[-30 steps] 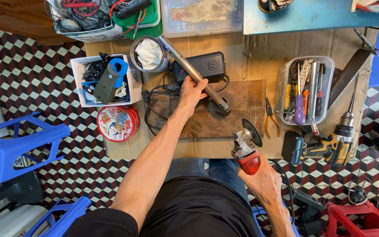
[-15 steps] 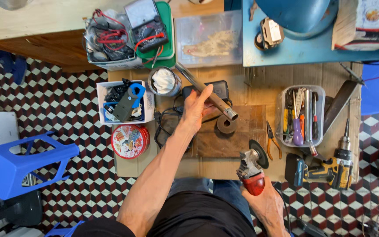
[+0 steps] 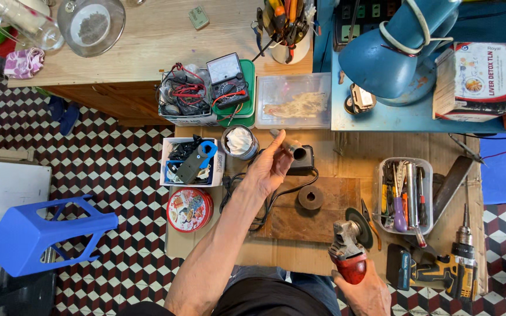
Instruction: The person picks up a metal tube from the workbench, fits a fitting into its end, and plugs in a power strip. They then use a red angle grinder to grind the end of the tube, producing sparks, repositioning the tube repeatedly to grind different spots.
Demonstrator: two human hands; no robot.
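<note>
As left hand (image 3: pixel 270 169) lifted, pipe (image 3: pixel 291 147) upended

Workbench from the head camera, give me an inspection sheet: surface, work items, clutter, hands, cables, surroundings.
Surface: cardboard-covered bench with a wooden board on it.
Work items: metal pipe lifted off the board; angle grinder with red body at the near edge; dark ring lying on the board.
Clutter: tool tray, round tin, box of parts, cordless drill.
Hands: left hand grips the pipe; right hand holds the grinder.
Cables: black cord looped across the board's left end.
Surroundings: checkered floor, blue stool, blue lamp.
</note>
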